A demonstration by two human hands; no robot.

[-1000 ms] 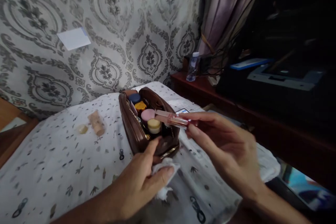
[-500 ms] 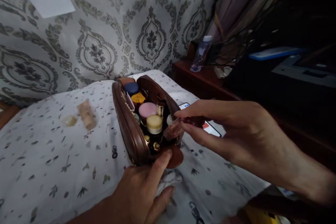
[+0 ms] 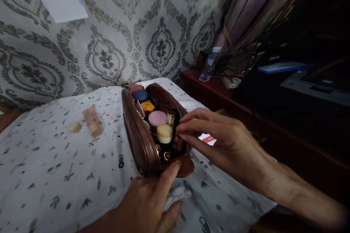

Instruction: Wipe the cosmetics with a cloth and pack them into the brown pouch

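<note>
A brown leather bag [image 3: 142,142] lies unzipped on the patterned bedding. Inside are a blue-lidded jar [image 3: 140,96], an orange-gold lid [image 3: 147,107], a pink lid [image 3: 157,118], a cream-lidded jar [image 3: 164,133] and a gold tube [image 3: 171,118]. My left hand [image 3: 153,196] has its index finger on the bag's brown end tab [image 3: 186,166], thumb apart, a bunched white cloth [image 3: 177,193] between them. At the bag's right side, my right hand [image 3: 216,134] pinches the top of a small dark reddish bottle [image 3: 178,142], which is inside the opening.
Left of the bag lie a beige tube [image 3: 92,121] and a small yellowish item [image 3: 75,126]. A phone [image 3: 207,139] is partly hidden behind my right hand. A plastic bottle [image 3: 210,64] stands on the reddish wooden ledge [image 3: 197,79], near cables.
My right hand has moved left and down with the small reddish bottle, which now sits lower in the bag. My left hand stays at the tab. The view has shifted slightly.
</note>
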